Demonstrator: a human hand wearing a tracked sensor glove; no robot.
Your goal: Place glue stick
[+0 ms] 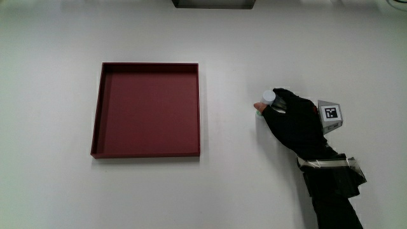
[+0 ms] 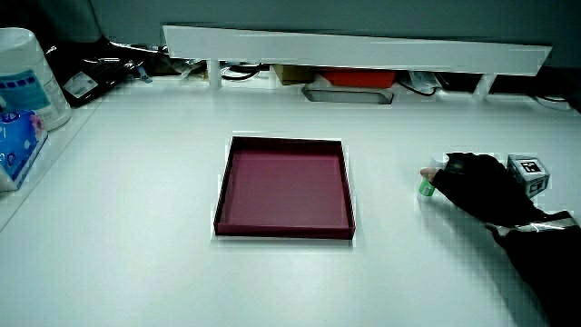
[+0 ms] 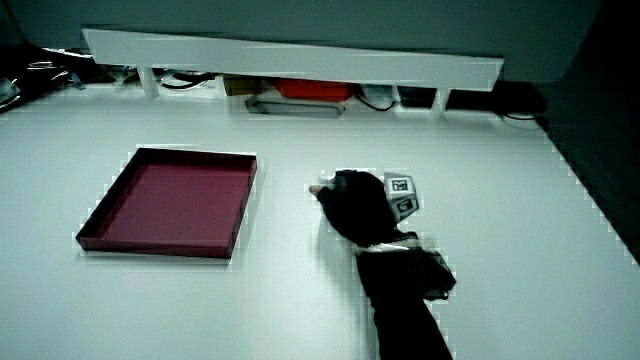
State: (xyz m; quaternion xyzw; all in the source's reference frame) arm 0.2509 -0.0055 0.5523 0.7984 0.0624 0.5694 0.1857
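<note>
The white table (image 1: 51, 191) spreads under everything. On it sits a dark red tray (image 1: 147, 154), shallow and square, with nothing in it. My hand (image 1: 294, 122) rests on the table well apart from the tray, the cube (image 1: 330, 115) on its back. My fingers (image 1: 277, 102) are curled around the glue stick (image 1: 268, 97), which stands upright on the table, its white cap poking out above them, its green body showing in a side view (image 2: 424, 186).
</note>
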